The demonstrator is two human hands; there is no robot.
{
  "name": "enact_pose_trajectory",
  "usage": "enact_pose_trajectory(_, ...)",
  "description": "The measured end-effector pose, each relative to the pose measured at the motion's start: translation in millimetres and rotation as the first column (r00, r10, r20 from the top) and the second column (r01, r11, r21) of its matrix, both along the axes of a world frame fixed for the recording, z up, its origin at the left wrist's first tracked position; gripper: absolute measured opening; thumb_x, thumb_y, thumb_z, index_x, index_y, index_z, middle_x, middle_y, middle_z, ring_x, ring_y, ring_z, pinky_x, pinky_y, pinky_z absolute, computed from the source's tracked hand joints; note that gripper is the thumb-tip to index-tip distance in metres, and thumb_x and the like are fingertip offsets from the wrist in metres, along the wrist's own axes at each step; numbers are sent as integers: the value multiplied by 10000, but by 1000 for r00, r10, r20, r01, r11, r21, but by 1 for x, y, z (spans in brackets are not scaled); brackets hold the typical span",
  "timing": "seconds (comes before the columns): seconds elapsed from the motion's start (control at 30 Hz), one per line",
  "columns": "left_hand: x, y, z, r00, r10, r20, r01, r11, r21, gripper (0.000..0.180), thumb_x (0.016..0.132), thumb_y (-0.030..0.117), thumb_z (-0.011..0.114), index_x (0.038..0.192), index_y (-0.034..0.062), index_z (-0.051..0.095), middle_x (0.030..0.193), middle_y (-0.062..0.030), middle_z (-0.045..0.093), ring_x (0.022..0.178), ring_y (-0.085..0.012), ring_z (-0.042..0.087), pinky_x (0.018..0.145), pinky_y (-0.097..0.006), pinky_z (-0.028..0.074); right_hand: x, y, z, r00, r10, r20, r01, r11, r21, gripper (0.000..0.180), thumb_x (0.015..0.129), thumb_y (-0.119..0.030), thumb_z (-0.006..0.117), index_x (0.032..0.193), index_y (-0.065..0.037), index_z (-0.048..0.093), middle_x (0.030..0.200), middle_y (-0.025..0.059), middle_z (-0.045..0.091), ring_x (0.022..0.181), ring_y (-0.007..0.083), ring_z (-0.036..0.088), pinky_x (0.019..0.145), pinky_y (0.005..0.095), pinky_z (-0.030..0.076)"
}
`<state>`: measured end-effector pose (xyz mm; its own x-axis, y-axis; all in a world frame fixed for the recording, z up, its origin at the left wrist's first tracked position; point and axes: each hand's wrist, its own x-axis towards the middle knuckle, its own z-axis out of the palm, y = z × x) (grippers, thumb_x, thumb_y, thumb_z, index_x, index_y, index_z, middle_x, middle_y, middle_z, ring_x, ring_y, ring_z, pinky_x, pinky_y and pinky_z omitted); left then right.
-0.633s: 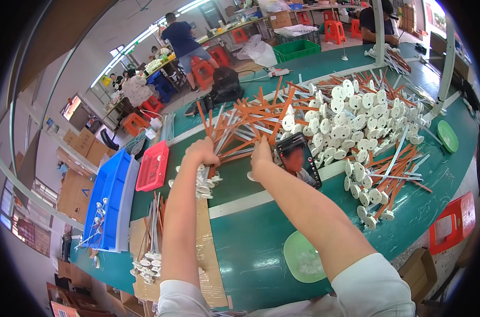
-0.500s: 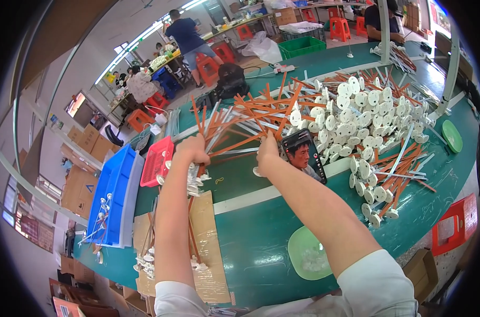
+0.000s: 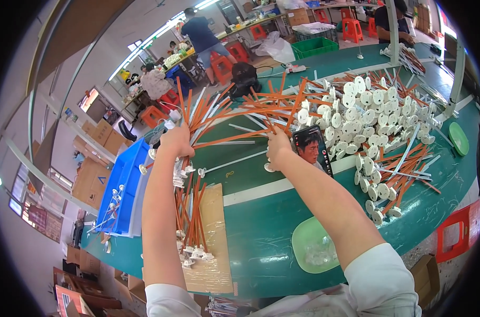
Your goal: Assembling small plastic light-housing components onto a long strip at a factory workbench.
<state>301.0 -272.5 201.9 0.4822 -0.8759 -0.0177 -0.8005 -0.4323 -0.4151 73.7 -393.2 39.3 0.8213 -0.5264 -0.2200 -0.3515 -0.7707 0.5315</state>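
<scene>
My left hand [image 3: 176, 140] is closed around a bundle of orange-brown and silver strips [image 3: 202, 112], which fan out above it, with small white round ends below. My right hand [image 3: 278, 148] is closed on an orange-brown strip at the edge of the pile, and a white disc [image 3: 269, 167] shows under its fingers. Right beside that wrist a phone [image 3: 312, 149] stands tilted with a picture on its screen. The large pile of strips with white discs [image 3: 351, 127] spreads to the right. More strips with white ends [image 3: 195, 253] lie by my left forearm.
A blue tray [image 3: 125, 185] holding a few strips stands at the left, near a cardboard sheet [image 3: 213, 238]. A pale green bowl [image 3: 314, 245] with clear small pieces sits near me, and another green dish [image 3: 458, 139] at the right. Metal posts rise from the green table [image 3: 261, 211].
My left hand has moved up and left with its bundle, now covering where the red basket was. The right hand stays at the pile's edge. The whole view has shifted slightly.
</scene>
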Motion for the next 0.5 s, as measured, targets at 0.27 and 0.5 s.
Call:
enact_pose_trajectory(0.27,28,40,18,983,83,166,-67,992,-103,746,618,296,844,1193,-14,483,1087,-220,691,1030,-386,683,870,-464,566,-3,7,10,988,-138,75,132,988,77,594,883,-571,601,1344,-200,642,1381,70,584,1328,311,464,1005,455,354)
enact_pose_trajectory(0.5,28,56,15,989,108,101,-85,975,-204,739,638,339,831,1173,-13,462,1049,-249,688,996,-413,685,852,-491,566,-5,12,11,979,-153,138,141,986,90,485,896,-389,655,1317,-150,659,1341,73,606,1308,322,484,1058,516,353)
